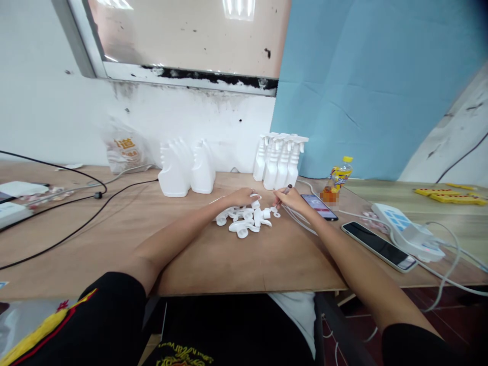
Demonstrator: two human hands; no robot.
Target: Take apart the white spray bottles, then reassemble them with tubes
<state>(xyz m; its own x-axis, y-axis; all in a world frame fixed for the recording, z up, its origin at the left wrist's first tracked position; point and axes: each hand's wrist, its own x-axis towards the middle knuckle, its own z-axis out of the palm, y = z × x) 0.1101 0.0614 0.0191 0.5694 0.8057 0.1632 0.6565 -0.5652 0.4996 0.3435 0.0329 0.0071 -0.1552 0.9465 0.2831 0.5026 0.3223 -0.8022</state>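
Note:
Several white spray heads (241, 227) lie in a loose pile on the wooden table (244, 264). At the back edge of the pile, my left hand (243, 196) has its fingers closed round a white spray head (255, 203). Just to the right, my right hand (288, 197) pinches a dark, thin pen-like tool (287, 189), its tip pointing down toward the table. Small white rings (277, 215) lie below that tip. Behind my right hand stand several white bottles with spray heads fitted (271, 168). White bottles without heads (174, 170) stand at the back left.
On the right are a phone with a lit screen (319, 207), a dark-screened phone (377, 245), a drink bottle (340, 175) and a power strip (407, 233) with cables. A plastic bag (124, 150) stands at the back left; black cables (114, 198) cross the left side.

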